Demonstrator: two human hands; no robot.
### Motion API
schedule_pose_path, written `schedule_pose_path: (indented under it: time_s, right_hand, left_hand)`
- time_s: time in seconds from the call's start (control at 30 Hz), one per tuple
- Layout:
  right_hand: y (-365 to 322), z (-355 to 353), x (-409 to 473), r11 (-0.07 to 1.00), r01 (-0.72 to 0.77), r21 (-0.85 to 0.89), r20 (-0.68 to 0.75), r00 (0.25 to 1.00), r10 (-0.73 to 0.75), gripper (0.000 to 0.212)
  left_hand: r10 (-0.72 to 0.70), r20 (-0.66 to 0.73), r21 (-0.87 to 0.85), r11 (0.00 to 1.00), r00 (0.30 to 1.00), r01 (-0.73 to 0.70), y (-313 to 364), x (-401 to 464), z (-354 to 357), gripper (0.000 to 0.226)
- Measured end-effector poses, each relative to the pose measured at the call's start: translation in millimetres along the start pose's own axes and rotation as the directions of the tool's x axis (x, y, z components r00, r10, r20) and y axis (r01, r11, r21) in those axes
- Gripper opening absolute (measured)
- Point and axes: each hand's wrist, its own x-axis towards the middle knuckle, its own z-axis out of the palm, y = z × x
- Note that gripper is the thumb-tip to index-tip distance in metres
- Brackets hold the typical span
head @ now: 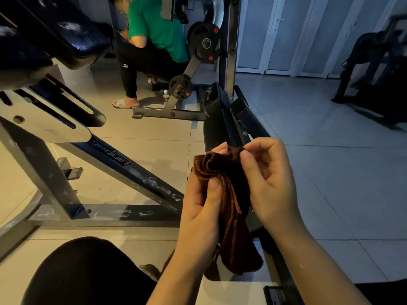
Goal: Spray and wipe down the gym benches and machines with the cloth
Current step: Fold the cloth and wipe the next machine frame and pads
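A folded dark brown cloth [231, 208] hangs between my two hands at the lower middle of the head view. My left hand [202, 212] grips its folded layers, thumb pressed on the front. My right hand [268, 181] pinches the cloth's top edge with curled fingers. To the left stands an inclined bench with dark blue pads [55, 31] on a scuffed grey and blue steel frame [123, 166]. Behind my hands lies a black padded machine part [220, 126]. No spray bottle is in sight.
A person in a green shirt [154, 25] sits at the back beside a rack with black weight plates [204, 44]. A small bottle [166, 96] stands on the tiled floor by the rack's base. Another dark machine [378, 69] stands far right. My knee [88, 271] is bottom left.
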Motion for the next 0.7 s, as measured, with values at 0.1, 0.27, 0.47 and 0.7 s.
schedule_pose_path:
  time_s: [0.1,0.27,0.47,0.7]
  right_hand:
    - [2.9,-3.7,6.9,0.980,0.098,-0.172,-0.075,0.991,-0.113,0.012]
    - [-2.9,-2.1,44.7,0.869,0.168,-0.465,-0.154,0.952,-0.266,0.008]
    - [28.7,45.3,25.7,0.760,0.276,-0.588,-0.024,0.934,-0.357,0.031]
    - [69.0,54.4,20.0,0.584,0.335,-0.739,-0.054,0.835,-0.547,0.047]
  left_hand:
    - [-0.072,-0.106,0.029,0.997,0.992,0.076,-2.7,3.9,-6.8,0.021]
    - [-0.050,-0.241,0.173,0.980,0.969,0.093,-6.4,14.0,-18.4,0.021]
    - [-0.148,-0.310,0.223,0.949,0.939,0.223,-6.4,17.7,-29.5,0.032]
    - [-0.192,-0.123,0.393,0.891,0.974,0.226,11.4,40.6,-44.7,0.024]
